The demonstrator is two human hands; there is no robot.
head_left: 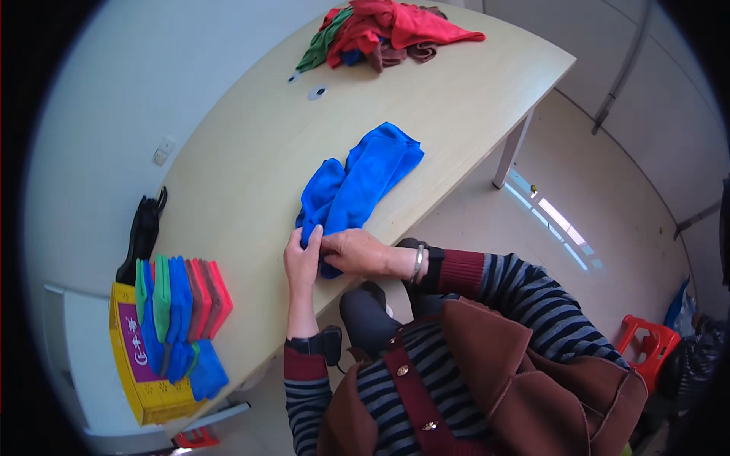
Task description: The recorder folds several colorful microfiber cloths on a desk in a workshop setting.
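A bright blue cloth (357,178) lies bunched lengthwise on the pale wooden table (251,144), reaching toward its near edge. My left hand (303,261) pinches the cloth's near end from the left. My right hand (356,252), with a metal bangle at the wrist, grips the same end from the right, touching the left hand's fingers. Both hands are closed on the fabric at the table's edge.
A heap of red, green and brown cloths (384,30) sits at the table's far end. Folded blue, green and red cloths (179,304) are stacked over a yellow box (141,376) at the left. A black object (141,235) leans by the wall. A red stool (646,342) stands right.
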